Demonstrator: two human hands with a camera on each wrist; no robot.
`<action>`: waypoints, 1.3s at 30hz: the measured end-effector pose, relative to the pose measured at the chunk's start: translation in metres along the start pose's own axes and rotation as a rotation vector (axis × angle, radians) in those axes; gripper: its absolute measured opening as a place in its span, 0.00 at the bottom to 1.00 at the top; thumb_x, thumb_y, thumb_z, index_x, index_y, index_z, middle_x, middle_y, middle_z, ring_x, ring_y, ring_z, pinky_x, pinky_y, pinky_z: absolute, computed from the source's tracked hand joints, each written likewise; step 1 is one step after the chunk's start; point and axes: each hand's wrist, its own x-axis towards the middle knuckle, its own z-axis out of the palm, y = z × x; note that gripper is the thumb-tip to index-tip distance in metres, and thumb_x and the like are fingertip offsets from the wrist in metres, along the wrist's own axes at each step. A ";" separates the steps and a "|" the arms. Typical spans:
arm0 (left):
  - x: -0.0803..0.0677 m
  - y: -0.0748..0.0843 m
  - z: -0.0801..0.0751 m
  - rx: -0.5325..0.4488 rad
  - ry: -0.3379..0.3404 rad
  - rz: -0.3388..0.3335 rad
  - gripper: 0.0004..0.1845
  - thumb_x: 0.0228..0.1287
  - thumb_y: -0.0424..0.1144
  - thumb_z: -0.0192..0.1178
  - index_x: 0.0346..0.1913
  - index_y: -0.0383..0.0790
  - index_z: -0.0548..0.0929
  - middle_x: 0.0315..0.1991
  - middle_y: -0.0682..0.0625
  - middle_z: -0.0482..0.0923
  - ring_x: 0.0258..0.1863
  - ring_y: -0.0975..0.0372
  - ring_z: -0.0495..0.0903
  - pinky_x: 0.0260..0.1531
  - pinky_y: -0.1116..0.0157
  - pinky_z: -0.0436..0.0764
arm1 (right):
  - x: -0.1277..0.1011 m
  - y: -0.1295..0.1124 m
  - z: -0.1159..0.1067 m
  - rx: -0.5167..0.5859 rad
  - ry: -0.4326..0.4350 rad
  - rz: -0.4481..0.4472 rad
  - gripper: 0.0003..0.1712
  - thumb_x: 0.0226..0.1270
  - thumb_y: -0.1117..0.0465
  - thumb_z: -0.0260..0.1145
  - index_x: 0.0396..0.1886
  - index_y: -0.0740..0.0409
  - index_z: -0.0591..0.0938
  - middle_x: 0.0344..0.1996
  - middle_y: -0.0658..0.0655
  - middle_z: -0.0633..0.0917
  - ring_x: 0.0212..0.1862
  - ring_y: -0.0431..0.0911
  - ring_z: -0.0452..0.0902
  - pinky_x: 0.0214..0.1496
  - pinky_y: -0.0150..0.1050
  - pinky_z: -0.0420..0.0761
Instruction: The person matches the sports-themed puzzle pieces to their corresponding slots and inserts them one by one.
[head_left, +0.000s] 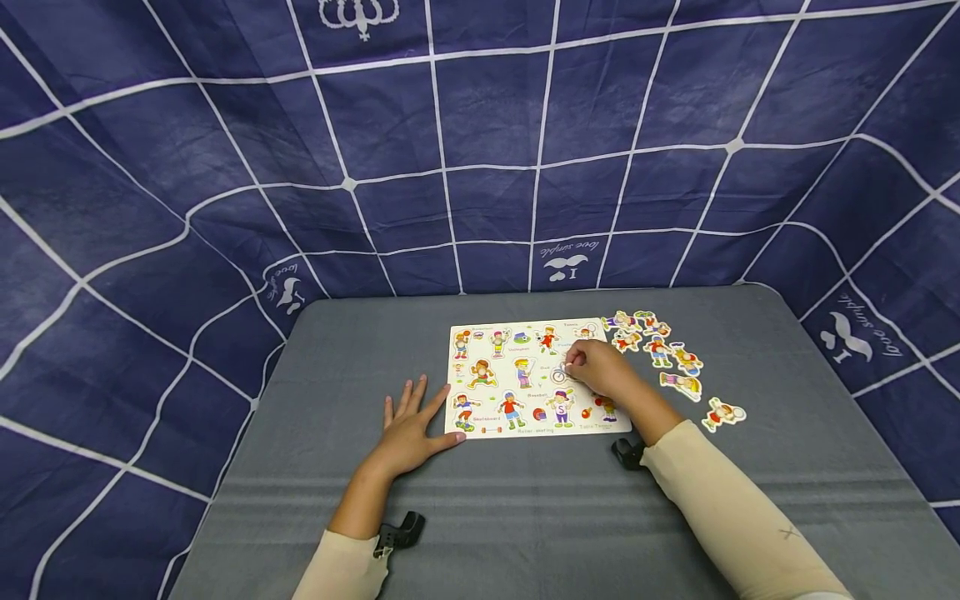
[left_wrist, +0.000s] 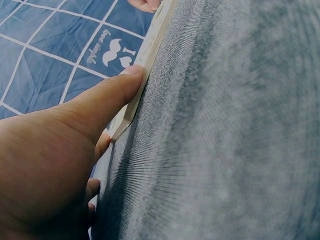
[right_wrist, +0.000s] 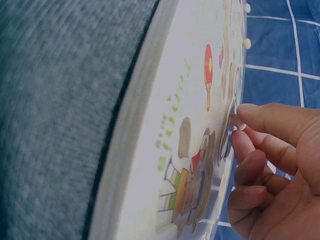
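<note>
A white wooden puzzle board (head_left: 540, 354) with pictures of sporting children lies on the grey table (head_left: 525, 508). My right hand (head_left: 596, 367) is over the board's right half. Its thumb and forefinger pinch the small peg of a puzzle piece (right_wrist: 236, 121) seated in the board (right_wrist: 165, 125). My left hand (head_left: 408, 429) lies flat on the table with straight, spread fingers. Its thumb (left_wrist: 115, 90) touches the board's left edge (left_wrist: 150, 50). Several loose puzzle pieces (head_left: 660, 350) lie to the right of the board.
One loose piece (head_left: 723, 413) lies apart from the others, further right and nearer me. A dark blue cloth with white lines (head_left: 480, 167) hangs behind and round the table. Black wrist mounts (head_left: 401, 529) show on both sleeves.
</note>
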 end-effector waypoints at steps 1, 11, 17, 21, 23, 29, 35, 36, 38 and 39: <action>0.000 0.000 0.000 0.000 0.000 0.000 0.51 0.57 0.70 0.65 0.80 0.60 0.56 0.84 0.43 0.37 0.83 0.44 0.32 0.75 0.35 0.27 | 0.000 0.000 0.000 0.003 0.002 0.000 0.04 0.68 0.61 0.69 0.33 0.55 0.82 0.27 0.52 0.80 0.29 0.44 0.72 0.34 0.36 0.70; 0.000 -0.001 0.001 0.000 0.004 0.001 0.51 0.56 0.69 0.67 0.80 0.59 0.57 0.84 0.42 0.38 0.83 0.44 0.32 0.75 0.35 0.28 | 0.001 0.003 0.001 0.002 0.004 0.007 0.04 0.68 0.61 0.69 0.33 0.56 0.82 0.27 0.52 0.80 0.28 0.43 0.72 0.33 0.35 0.70; 0.001 -0.001 0.002 0.007 0.006 -0.002 0.51 0.57 0.69 0.66 0.80 0.60 0.57 0.84 0.43 0.37 0.83 0.44 0.32 0.75 0.34 0.28 | 0.001 0.003 0.002 0.018 -0.003 0.029 0.05 0.68 0.60 0.69 0.33 0.55 0.82 0.27 0.52 0.80 0.28 0.44 0.72 0.33 0.35 0.70; 0.002 -0.001 0.002 0.005 0.011 0.001 0.51 0.57 0.69 0.66 0.80 0.60 0.57 0.84 0.43 0.37 0.83 0.44 0.32 0.75 0.35 0.28 | 0.001 0.003 0.003 0.022 0.004 0.030 0.04 0.68 0.60 0.69 0.33 0.55 0.83 0.27 0.52 0.80 0.28 0.43 0.72 0.33 0.35 0.71; 0.002 -0.002 0.003 0.002 0.023 0.006 0.51 0.57 0.69 0.67 0.80 0.59 0.58 0.84 0.42 0.39 0.83 0.43 0.33 0.75 0.34 0.29 | 0.001 0.004 0.004 0.033 0.010 0.022 0.04 0.67 0.60 0.69 0.34 0.55 0.83 0.28 0.52 0.80 0.29 0.43 0.73 0.33 0.35 0.71; 0.001 -0.003 0.003 0.003 0.029 0.006 0.51 0.57 0.68 0.67 0.80 0.59 0.58 0.84 0.42 0.39 0.83 0.44 0.33 0.75 0.35 0.29 | -0.003 0.004 0.003 0.074 0.049 -0.017 0.04 0.66 0.61 0.70 0.36 0.58 0.84 0.29 0.53 0.82 0.30 0.43 0.74 0.34 0.34 0.72; 0.000 -0.002 0.002 -0.003 0.005 -0.003 0.51 0.57 0.69 0.66 0.80 0.60 0.56 0.84 0.44 0.37 0.83 0.45 0.31 0.75 0.36 0.27 | -0.008 0.003 0.001 0.115 0.125 -0.051 0.06 0.67 0.63 0.68 0.39 0.62 0.86 0.33 0.57 0.84 0.36 0.46 0.78 0.40 0.37 0.75; 0.000 -0.002 0.002 -0.004 0.006 -0.001 0.51 0.57 0.69 0.66 0.80 0.60 0.56 0.84 0.44 0.37 0.83 0.45 0.31 0.75 0.36 0.26 | -0.009 0.002 0.000 0.124 0.133 -0.053 0.06 0.67 0.63 0.68 0.40 0.62 0.86 0.33 0.57 0.84 0.37 0.46 0.78 0.41 0.37 0.76; 0.001 -0.002 0.002 -0.001 -0.001 -0.006 0.51 0.58 0.70 0.65 0.80 0.60 0.55 0.84 0.45 0.36 0.83 0.46 0.30 0.76 0.36 0.26 | -0.011 0.002 -0.001 0.142 0.146 -0.051 0.06 0.69 0.63 0.67 0.40 0.61 0.85 0.34 0.57 0.84 0.38 0.46 0.78 0.43 0.38 0.76; 0.001 -0.002 0.002 0.000 -0.003 -0.006 0.51 0.58 0.70 0.65 0.80 0.61 0.55 0.84 0.44 0.36 0.83 0.46 0.30 0.76 0.36 0.26 | -0.012 0.002 -0.001 0.150 0.151 -0.052 0.06 0.69 0.62 0.67 0.41 0.60 0.85 0.35 0.57 0.84 0.38 0.46 0.78 0.43 0.38 0.76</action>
